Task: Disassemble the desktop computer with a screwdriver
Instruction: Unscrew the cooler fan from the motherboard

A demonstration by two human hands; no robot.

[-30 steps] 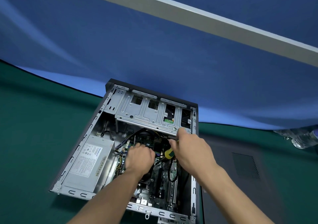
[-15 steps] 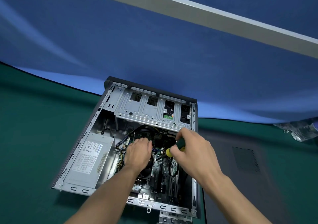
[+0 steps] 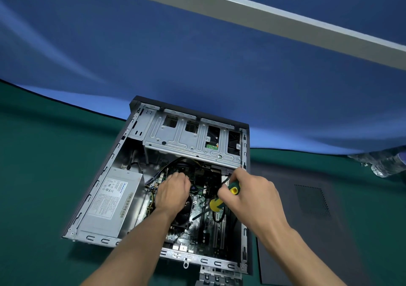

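We had swung the screwdriver (image 3: pixel 224 196) tip-down toward the motherboard (image 3: pixel 198 206), right hand (image 3: pixel 248 195) gripping it, ready to unscrew; left hand (image 3: pixel 173 192) curled among cables (image 3: pixel 175 161), grip unclear.

One opened computer case (image 3: pixel 245 145) lying on the green counter (image 3: pixel 44 175). One screwdriver (image 3: pixel 216 202), yellow and green. One grey power supply (image 3: pixel 114 200). One metal drive cage (image 3: pixel 189 140). One motherboard (image 3: pixel 197 230). One dark side panel (image 3: pixel 307 219) lying flat. Two hands: left (image 3: pixel 172 192), right (image 3: pixel 250 195).
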